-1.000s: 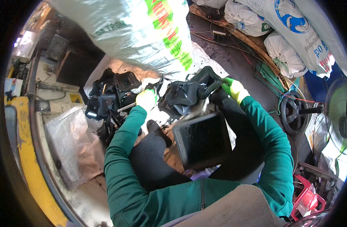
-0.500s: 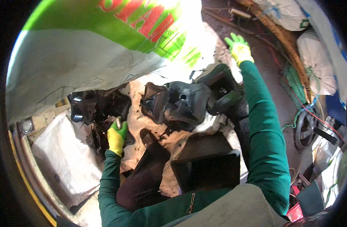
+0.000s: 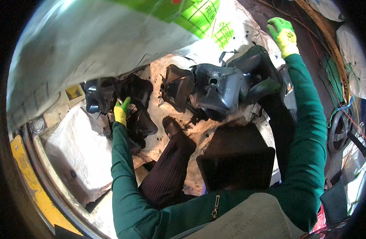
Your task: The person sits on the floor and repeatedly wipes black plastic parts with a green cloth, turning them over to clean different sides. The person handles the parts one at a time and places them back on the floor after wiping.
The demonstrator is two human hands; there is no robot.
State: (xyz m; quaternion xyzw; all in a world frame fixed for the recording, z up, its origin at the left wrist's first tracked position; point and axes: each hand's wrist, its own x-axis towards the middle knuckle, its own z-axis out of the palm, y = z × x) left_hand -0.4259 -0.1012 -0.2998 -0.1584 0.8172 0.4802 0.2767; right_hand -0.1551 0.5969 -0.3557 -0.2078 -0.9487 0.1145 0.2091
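Observation:
My left hand (image 3: 121, 113), in a yellow and green glove, reaches into a cluster of dark moulded plastic parts (image 3: 141, 122) at the left. Its fingers are closed, and a small pale bit shows by the thumb; what it grips is too small to make out. At the upper right my right hand (image 3: 284, 38), gloved alike, is stretched far out over the dark floor. Its fingers are curled in, with nothing visible in them. Between the hands lie a glossy black part with a round hole (image 3: 216, 88), a smaller part (image 3: 177, 87) and a curved part (image 3: 256, 75).
A large white and green sack (image 3: 83, 51) fills the upper left. Close to my body stands a black bin (image 3: 236, 159). Dark scraps litter the pale sheet (image 3: 159, 137) on the floor. A wooden pole (image 3: 330, 44), cords and white bags (image 3: 354, 59) line the right.
My right hand's spread fingers have curled in. My left hand has moved farther in among the dark parts. The whole view has shifted, bringing the parts higher and to the right.

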